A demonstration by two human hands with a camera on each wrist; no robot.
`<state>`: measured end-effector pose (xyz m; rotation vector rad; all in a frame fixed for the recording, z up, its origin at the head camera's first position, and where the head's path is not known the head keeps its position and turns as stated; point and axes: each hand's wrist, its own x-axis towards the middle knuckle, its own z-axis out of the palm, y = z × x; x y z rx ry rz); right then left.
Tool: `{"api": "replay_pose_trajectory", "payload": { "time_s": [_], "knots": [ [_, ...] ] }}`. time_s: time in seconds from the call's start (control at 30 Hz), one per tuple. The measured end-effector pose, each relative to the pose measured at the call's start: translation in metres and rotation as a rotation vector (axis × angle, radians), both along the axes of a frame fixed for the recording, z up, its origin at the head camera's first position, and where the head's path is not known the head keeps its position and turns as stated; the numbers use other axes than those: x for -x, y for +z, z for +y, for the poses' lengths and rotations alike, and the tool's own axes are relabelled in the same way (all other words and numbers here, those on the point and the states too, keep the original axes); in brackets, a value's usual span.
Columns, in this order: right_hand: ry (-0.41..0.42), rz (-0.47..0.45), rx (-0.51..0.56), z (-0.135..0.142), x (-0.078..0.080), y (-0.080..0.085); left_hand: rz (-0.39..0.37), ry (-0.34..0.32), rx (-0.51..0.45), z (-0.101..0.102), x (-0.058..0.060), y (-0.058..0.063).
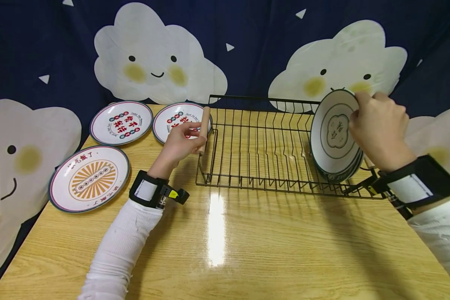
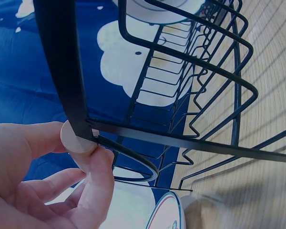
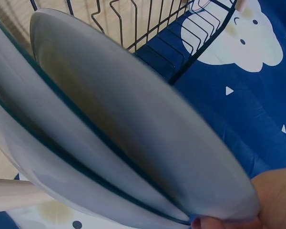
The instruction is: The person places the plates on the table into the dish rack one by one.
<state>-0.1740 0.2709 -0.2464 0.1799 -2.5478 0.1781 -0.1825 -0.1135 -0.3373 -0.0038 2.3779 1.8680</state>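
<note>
A black wire dish rack (image 1: 262, 183) stands on the table, with a wooden handle (image 1: 204, 129) at its left end. My left hand (image 1: 181, 143) holds that handle between thumb and fingers; the left wrist view shows the round end of the handle in the grasp. At the rack's right end, my right hand (image 1: 378, 125) pinches the upper rim of a white plate (image 1: 331, 154) with a dark edge and a grey pattern. The plate stands nearly upright, slightly tilted. Behind it are two more plates (image 3: 86, 138), close together in the right wrist view.
Three white plates with printed designs lie on the table left of the rack: a front plate (image 1: 90, 179), a back plate (image 1: 121, 123) and a plate (image 1: 168, 118) beside the rack, partly hidden by my left hand. A dark blue cloud-patterned curtain (image 1: 247, 25) hangs behind the table (image 1: 247, 250).
</note>
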Motion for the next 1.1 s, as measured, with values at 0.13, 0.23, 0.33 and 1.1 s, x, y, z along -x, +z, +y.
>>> {"api": "replay_pose_trajectory", "payload": {
  "time_s": [0.13,0.23,0.33,1.1],
  "knots": [
    [-0.004,-0.004,0.019,-0.0002,0.0010,-0.0016,0.004,0.003,0.003,-0.0002,-0.0002,-0.0009],
    [-0.002,0.002,0.032,-0.0005,0.0019,-0.0026,0.007,0.010,0.006,-0.0003,-0.0001,-0.0012],
    [0.004,0.012,0.038,-0.0009,0.0025,-0.0035,0.005,0.013,0.013,-0.0003,-0.0001,-0.0012],
    [0.058,0.006,0.010,-0.0046,0.0078,-0.0094,0.002,0.025,0.013,0.0000,-0.0003,-0.0012]
  ]
}}
